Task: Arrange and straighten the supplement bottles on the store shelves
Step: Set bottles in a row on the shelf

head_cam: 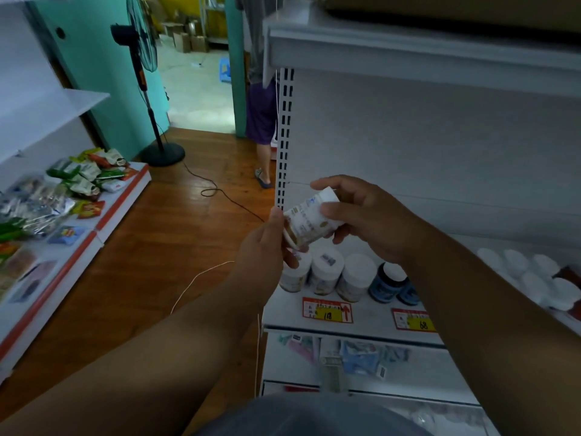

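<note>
Both hands up in front of the shelf unit, one supplement bottle (pixel 304 219) caught between them, tilted, white cap pointing toward 1 o'clock, base toward 7. Right hand (pixel 361 217) wrapped over the cap end, thumb across the label, fingers curled round the far side. Left hand (pixel 267 247) pinching the base edge from 8 o'clock, fingertips pressed to the bottom rim. Clamped from both ends, then, and held in the air well above the shelf (pixel 371 319), not yet set down.

Directly below, at 6 o'clock from the held bottle, a front row already standing: three white-capped bottles (pixel 327 272) upright and shoulder to shoulder, then a pair of blue bottles (pixel 391 284) just beside them toward 3 o'clock. Looks tidy enough, though label facings too blurred to judge. Further along at 3 o'clock, a cluster of white caps (pixel 531 275) packed close, edges smeared by blur; straight or crooked, cannot tell. Price tags (pixel 327 309) on the shelf lip under the row.

Judging by that: left end of the row seemingly in order, one bottle out for turning or checking and owed a place back in line, probably at the left end near the upright post (pixel 284 136). Right-hand cluster and lower shelf apparently untouched. Early-to-middle of the job, by the look of it.
</note>
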`<control>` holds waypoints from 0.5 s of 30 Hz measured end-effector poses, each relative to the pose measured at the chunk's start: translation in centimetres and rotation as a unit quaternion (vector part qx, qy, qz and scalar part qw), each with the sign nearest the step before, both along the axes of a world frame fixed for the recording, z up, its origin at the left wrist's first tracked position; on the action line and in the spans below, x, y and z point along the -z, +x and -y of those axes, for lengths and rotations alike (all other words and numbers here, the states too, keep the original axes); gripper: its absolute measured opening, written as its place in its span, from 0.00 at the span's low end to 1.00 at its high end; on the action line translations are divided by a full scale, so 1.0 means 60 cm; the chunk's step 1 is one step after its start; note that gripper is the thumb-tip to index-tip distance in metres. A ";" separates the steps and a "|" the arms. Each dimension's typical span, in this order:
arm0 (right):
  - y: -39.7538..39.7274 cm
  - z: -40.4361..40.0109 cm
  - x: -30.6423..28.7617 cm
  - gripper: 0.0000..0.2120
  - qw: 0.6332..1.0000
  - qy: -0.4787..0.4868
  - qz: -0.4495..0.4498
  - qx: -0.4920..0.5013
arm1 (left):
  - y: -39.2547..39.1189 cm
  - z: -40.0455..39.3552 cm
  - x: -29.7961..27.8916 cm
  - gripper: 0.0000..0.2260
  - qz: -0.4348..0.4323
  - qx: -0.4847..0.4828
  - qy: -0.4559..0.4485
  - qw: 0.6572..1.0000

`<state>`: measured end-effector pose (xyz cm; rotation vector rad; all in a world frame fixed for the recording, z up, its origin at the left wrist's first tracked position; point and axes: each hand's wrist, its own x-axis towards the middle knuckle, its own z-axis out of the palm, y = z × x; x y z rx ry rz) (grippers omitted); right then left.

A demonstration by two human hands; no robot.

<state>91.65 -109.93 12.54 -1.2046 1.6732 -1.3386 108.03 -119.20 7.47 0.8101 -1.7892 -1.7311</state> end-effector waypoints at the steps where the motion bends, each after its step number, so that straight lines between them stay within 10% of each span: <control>1: 0.006 0.004 -0.003 0.13 1.000 0.005 -0.017 0.017 | 0.002 0.000 -0.001 0.20 -0.002 -0.008 -0.016 1.000; 11: -0.005 0.027 -0.001 0.15 0.993 0.058 -0.084 0.053 | 0.015 0.003 0.014 0.15 0.019 -0.010 -0.069 0.997; 15: -0.024 0.054 0.009 0.21 0.967 0.087 -0.228 0.079 | 0.031 0.012 0.051 0.15 0.140 -0.014 -0.438 0.888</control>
